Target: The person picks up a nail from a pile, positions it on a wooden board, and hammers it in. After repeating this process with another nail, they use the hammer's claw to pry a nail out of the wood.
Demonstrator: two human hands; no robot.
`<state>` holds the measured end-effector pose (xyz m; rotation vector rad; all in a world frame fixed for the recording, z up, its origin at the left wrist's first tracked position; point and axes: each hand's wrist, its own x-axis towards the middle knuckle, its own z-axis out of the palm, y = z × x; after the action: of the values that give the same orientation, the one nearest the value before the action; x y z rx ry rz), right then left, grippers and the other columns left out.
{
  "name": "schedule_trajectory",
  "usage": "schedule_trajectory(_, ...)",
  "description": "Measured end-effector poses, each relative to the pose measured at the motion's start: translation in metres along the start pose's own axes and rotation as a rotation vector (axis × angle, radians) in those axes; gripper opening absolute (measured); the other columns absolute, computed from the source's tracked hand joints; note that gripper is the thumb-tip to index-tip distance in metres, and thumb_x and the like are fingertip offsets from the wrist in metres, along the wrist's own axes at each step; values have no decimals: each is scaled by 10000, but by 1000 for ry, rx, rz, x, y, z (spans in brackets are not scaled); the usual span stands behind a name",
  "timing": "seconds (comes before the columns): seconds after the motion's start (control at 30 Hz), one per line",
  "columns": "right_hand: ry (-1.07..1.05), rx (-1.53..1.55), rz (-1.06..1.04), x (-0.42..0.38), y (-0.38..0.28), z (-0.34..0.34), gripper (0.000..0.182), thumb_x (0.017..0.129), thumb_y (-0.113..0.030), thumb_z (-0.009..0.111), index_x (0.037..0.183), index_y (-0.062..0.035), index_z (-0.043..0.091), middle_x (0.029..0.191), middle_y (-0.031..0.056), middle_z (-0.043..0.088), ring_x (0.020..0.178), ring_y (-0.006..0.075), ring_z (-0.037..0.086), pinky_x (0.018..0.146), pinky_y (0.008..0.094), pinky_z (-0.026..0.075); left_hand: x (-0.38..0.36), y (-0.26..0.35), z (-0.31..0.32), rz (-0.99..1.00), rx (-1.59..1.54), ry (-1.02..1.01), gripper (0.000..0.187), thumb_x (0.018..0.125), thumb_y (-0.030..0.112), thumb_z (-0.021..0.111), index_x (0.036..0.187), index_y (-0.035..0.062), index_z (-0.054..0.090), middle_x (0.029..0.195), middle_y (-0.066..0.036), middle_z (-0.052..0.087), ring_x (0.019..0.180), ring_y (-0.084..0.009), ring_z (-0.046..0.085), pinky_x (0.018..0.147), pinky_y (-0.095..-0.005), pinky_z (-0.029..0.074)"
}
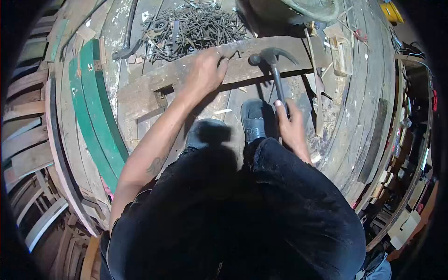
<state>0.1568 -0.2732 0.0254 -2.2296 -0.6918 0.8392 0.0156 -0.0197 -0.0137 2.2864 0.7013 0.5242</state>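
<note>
My right hand [292,125] is wrapped round the handle of a claw hammer [277,80]. The hammer's head is over the right half of a thick, worn wooden plank [266,45], which lies crosswise in front of my feet. Over the middle of that plank, my left hand [208,70] is closed, with thumb and fingers pinched at a dark, bent nail [234,54]. Part of the nail is hidden by the fingers. Just beyond the plank lies a large heap of loose nails [198,30].
Two green boards [95,109] lie to the left, near a crowbar-like metal bar [127,49]. A large tub [294,16] stands at the back. On the right is a small clear plastic container [342,56]. My shoes [258,119] are close to the plank.
</note>
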Motion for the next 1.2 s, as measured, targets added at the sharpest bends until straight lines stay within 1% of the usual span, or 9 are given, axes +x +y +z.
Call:
schedule_trajectory(0.23,-20,129,94,-8,12,16,374,1085,-332,548,1136,28,635,882,222,653,852,292,627,830,430,495,1,1,-1,-3,78,-69,276,930,203,659,987,-66,694,918,-292,674,908,-449,659,851,-524,518)
schedule_trajectory(0.37,-17,136,130,-4,27,30,390,1090,-338,539,1159,36,626,954,235,671,916,303,636,883,426,495,-3,-4,3,-18,8,-54,287,943,184,637,1144,-5,717,1030,-275,714,1005,-435,676,911,-507,525)
schedule_trajectory(0.57,-49,312,173,2,48,35,378,1082,-336,572,1118,36,628,939,119,672,914,233,623,850,380,491,-7,4,-3,-107,-37,-75,321,949,196,628,1201,19,719,1041,-265,715,1014,-424,677,919,-509,530)
schedule_trajectory(0.67,-111,508,281,0,43,34,272,1082,-314,588,1078,-43,610,673,-9,534,501,95,484,457,275,375,-8,8,-7,-126,-93,-115,313,961,212,640,1230,64,695,936,-214,708,885,-354,683,821,-478,537)
schedule_trajectory(0.77,-129,612,318,1,35,34,226,1085,-310,586,1070,-85,596,600,-46,463,388,64,374,359,264,262,-10,3,6,-204,-200,-113,252,958,200,647,1169,83,720,867,-163,709,793,-263,685,774,-414,542)
schedule_trajectory(0.87,-156,603,323,1,32,31,232,1088,-323,584,1041,-96,587,606,-37,476,403,74,403,371,265,291,1,20,-4,-203,-337,-117,234,1000,232,644,1153,78,731,1010,-186,756,938,-291,739,833,-412,557)
schedule_trajectory(1.1,-78,507,298,-2,27,34,264,1083,-340,591,1104,-77,609,645,-28,501,413,74,400,374,270,277,17,40,-13,-167,-418,-218,244,969,291,720,1051,76,801,854,-171,760,784,-269,742,745,-428,564)
schedule_trajectory(1.13,-102,410,321,-1,31,28,303,1085,-322,587,1188,-38,602,767,51,572,573,148,553,535,295,455,16,45,-13,-254,-448,-286,242,967,292,721,1051,80,801,874,-172,763,796,-273,744,753,-427,566)
schedule_trajectory(1.2,64,188,27,4,62,39,339,1084,-312,587,1253,-18,581,887,105,595,744,194,589,705,335,481,11,55,-23,-315,-485,-372,232,966,279,720,1055,80,799,913,-175,770,821,-285,748,771,-425,569)
